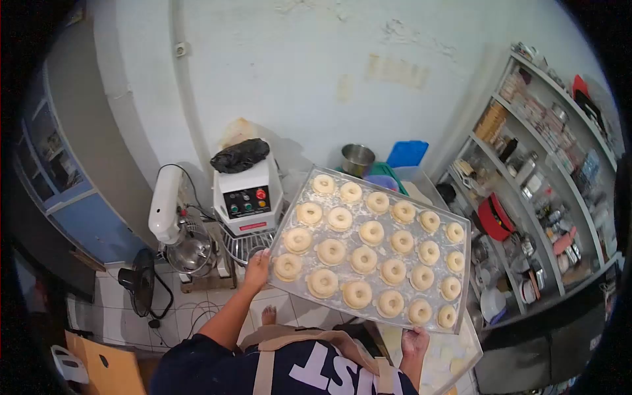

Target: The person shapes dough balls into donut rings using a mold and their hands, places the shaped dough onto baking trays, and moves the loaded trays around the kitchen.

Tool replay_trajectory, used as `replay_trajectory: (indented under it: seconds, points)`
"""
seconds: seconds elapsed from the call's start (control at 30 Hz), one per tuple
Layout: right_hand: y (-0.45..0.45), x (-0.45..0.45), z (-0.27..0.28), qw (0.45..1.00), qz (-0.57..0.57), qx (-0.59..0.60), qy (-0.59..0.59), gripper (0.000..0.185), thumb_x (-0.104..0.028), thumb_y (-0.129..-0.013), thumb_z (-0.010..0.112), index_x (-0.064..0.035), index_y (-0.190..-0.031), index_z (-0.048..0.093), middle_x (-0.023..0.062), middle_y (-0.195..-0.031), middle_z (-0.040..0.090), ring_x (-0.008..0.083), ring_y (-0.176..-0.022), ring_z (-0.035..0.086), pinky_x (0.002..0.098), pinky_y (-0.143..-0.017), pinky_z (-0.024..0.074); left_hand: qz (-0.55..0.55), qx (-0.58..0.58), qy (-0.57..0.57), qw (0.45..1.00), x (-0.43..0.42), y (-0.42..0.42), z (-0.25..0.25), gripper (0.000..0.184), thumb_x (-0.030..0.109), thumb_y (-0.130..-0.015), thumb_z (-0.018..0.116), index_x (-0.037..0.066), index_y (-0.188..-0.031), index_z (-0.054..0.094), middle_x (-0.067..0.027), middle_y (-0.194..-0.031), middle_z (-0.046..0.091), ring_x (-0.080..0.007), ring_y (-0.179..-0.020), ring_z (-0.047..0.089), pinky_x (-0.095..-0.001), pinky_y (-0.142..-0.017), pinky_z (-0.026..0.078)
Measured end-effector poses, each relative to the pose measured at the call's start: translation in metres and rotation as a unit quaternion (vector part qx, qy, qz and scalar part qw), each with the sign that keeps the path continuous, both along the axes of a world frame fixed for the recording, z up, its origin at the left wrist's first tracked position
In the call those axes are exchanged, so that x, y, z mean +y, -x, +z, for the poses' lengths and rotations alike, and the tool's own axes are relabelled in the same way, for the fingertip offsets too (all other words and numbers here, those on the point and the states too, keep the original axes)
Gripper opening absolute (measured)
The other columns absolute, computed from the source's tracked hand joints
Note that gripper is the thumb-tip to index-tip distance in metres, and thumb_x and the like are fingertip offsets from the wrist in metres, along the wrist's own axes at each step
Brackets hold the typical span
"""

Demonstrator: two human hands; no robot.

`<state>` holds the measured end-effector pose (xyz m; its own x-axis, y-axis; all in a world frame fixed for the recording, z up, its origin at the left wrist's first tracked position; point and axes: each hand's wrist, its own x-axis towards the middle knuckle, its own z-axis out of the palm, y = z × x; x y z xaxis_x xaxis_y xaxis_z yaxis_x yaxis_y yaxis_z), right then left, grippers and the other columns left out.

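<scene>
A large metal baking tray is held out in front of my body, tilted with its right side lower. Rows of pale raw doughnuts lie on it, over a floury surface. My left hand grips the tray's left edge near the lower corner. At the near edge, toward the right, my right hand holds the tray from below. The fingers of both hands are partly hidden by the tray.
Left of the tray stand a white stand mixer and a larger dough mixer topped with a black bag. A floor fan and cables are on the tiles. Crowded metal shelves line the right. A second floury tray is below.
</scene>
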<state>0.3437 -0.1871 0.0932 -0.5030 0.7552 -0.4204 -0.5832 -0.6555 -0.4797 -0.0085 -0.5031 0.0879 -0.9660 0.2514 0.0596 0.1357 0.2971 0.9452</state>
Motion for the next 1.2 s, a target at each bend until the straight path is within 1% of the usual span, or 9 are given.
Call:
replay_trajectory:
  seconds: [0.3,0.4,0.53,0.67,0.77,1.0,1.07,1.13,1.2]
  points:
    - [0.223,-0.074,-0.003,0.986,0.16,-0.037,0.004,0.046,0.006,-0.063,0.049,0.0062,-0.109,0.051,0.0166,-0.11,0.058,0.0288,-0.105,0.053,0.0382,-0.097,0.0405,0.153,0.007,0.012,0.988,-0.162,0.123,-0.017,0.04,0.033,-0.095,0.042,-0.004,-0.096,0.058,-0.0154,-0.079,0.061,-0.0193,-0.075,0.057,-0.0337,-0.071,0.044]
    - [0.284,-0.099,-0.025,0.969,0.239,0.068,0.004,0.048,0.007,-0.062,0.052,0.006,-0.11,0.051,0.0151,-0.112,0.058,0.0286,-0.105,0.054,0.0373,-0.097,0.0406,0.194,0.067,0.048,0.977,-0.215,0.143,-0.007,0.041,0.033,-0.095,0.042,-0.004,-0.096,0.058,-0.014,-0.077,0.06,-0.0177,-0.071,0.053,-0.0331,-0.069,0.044]
    - [0.349,-0.119,-0.028,0.954,0.291,0.055,0.048,0.052,0.01,-0.063,0.051,0.0047,-0.114,0.049,0.0142,-0.112,0.057,0.0281,-0.107,0.053,0.0396,-0.097,0.0418,0.267,0.115,0.098,0.952,-0.258,0.147,-0.004,0.041,0.034,-0.095,0.042,-0.004,-0.097,0.058,-0.0146,-0.081,0.061,-0.0182,-0.075,0.054,-0.033,-0.071,0.043]
    - [0.402,-0.121,-0.045,0.926,0.369,0.044,0.068,0.056,0.01,-0.064,0.05,0.0033,-0.119,0.046,0.0145,-0.114,0.054,0.0292,-0.11,0.051,0.0424,-0.098,0.0407,0.363,-0.029,-0.009,0.931,-0.277,0.117,0.013,0.042,0.035,-0.095,0.042,-0.004,-0.096,0.058,-0.0136,-0.082,0.061,-0.018,-0.075,0.053,-0.0323,-0.07,0.042]
    - [0.441,-0.145,-0.017,0.908,0.413,0.034,0.068,0.056,0.01,-0.063,0.044,0.004,-0.119,0.046,0.0172,-0.117,0.054,0.0303,-0.108,0.054,0.0412,-0.095,0.0449,0.419,0.009,-0.008,0.908,-0.286,0.085,0.022,0.042,0.035,-0.095,0.042,-0.005,-0.095,0.056,-0.0118,-0.081,0.06,-0.0176,-0.074,0.052,-0.0323,-0.07,0.042]
    - [0.545,-0.188,0.015,0.802,0.596,0.002,0.03,0.058,0.009,-0.066,0.042,0.0033,-0.124,0.042,0.0162,-0.123,0.051,0.0289,-0.112,0.051,0.0403,-0.097,0.0435,0.574,-0.01,-0.031,0.818,-0.3,0.017,0.0,0.04,0.034,-0.096,0.04,-0.003,-0.092,0.057,-0.0076,-0.08,0.059,-0.0138,-0.075,0.051,-0.0301,-0.069,0.041]
    - [0.59,-0.194,-0.006,0.771,0.635,-0.035,0.044,0.06,0.009,-0.066,0.041,0.0029,-0.125,0.041,0.0162,-0.124,0.05,0.0276,-0.115,0.049,0.0395,-0.098,0.0423,0.599,0.009,-0.043,0.8,-0.285,0.005,0.002,0.04,0.034,-0.097,0.039,-0.002,-0.092,0.057,-0.0073,-0.081,0.059,-0.0133,-0.076,0.051,-0.0296,-0.07,0.041]
    - [0.641,-0.203,-0.072,0.694,0.705,0.042,-0.14,0.058,0.009,-0.065,0.039,0.0026,-0.123,0.043,0.016,-0.121,0.051,0.0267,-0.113,0.05,0.0387,-0.097,0.0424,0.644,-0.019,-0.031,0.764,-0.266,-0.004,0.017,0.04,0.034,-0.097,0.038,-0.002,-0.093,0.057,-0.0073,-0.084,0.059,-0.0132,-0.078,0.051,-0.0293,-0.071,0.041]
    - [0.653,-0.231,-0.08,0.682,0.716,0.056,-0.138,0.055,0.009,-0.065,0.038,0.0022,-0.119,0.045,0.0155,-0.117,0.052,0.0262,-0.109,0.052,0.0384,-0.096,0.0435,0.674,-0.029,-0.027,0.738,-0.263,-0.015,0.017,0.04,0.034,-0.097,0.037,-0.002,-0.094,0.057,-0.007,-0.086,0.059,-0.0131,-0.08,0.052,-0.029,-0.073,0.041]
